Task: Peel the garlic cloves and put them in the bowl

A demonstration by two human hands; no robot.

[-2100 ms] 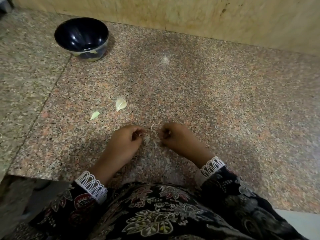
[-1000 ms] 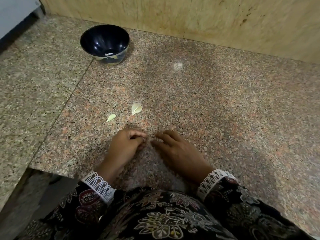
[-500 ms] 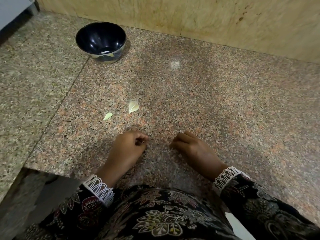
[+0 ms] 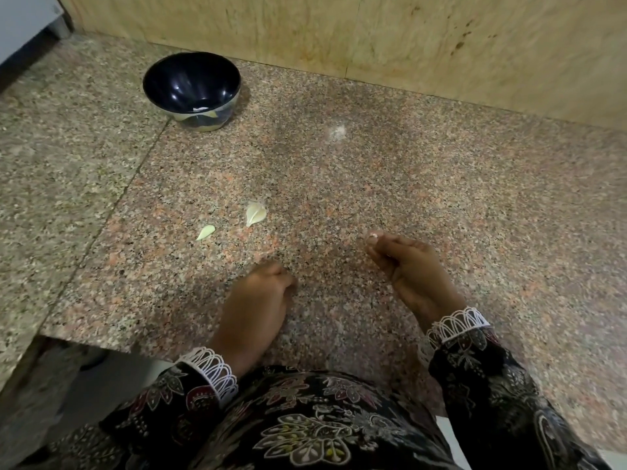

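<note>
Garlic cloves were the matter in hand, and one may have been hidden in the left hand [image 4: 258,300], whose fingers were curled tight into a fist low at the centre of the frame; what the fist enclosed could not be told. At the fingertips [image 4: 372,239] of the right hand [image 4: 410,269], right of centre, a small white scrap [image 4: 373,236] was pinched, seemingly a shred of skin. Half a second before, the two hands had been close together; now they were drawn well apart, the right carried outward with the scrap. From this it was judged that a strip had just been pulled free and that peeling of the held clove was under way or nearly done.

Outward from the hands, two pale pieces were seen loose on the granite counter [image 4: 441,184]: a larger clove [image 4: 255,213] and a smaller sliver [image 4: 205,232] to its left, apart from each other. The dark bowl [image 4: 191,91] stood in the upper left, well apart from both hands, with something pale in its bottom. Between hands and bowl only those two pieces lay. The counter's front edge ran along the lower left, just beside the left wrist; the wall [image 4: 373,39] bounded the top.
</note>
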